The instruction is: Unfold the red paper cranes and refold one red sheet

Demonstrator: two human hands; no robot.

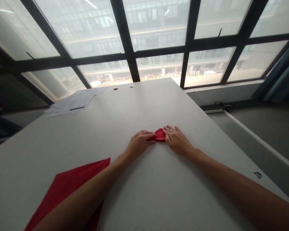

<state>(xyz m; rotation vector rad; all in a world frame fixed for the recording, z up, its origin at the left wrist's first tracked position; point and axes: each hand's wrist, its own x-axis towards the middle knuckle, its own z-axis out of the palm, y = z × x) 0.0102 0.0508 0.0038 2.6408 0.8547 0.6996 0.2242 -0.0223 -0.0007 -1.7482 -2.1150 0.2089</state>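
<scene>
A small folded red cloth [160, 135] lies on the white table [139, 109], between my two hands. My left hand [140, 142] grips its left end, fingers over the top and thumb along the near edge. On the other end, my right hand [177, 140] holds the cloth between thumb and forefinger, its other fingers reaching past it onto the tabletop. Palms and the cloth's underside are hidden. A larger spread red cloth [62, 186] lies at the lower left, partly covered by my left forearm.
Paper sheets [72, 100] with a dark pen [77, 108] on them lie at the far left of the table. A small dark piece [257, 175] sits near the right edge. Dark-framed windows [156, 25] stand beyond the table. On the right, a white bar [257, 138] crosses the grey floor.
</scene>
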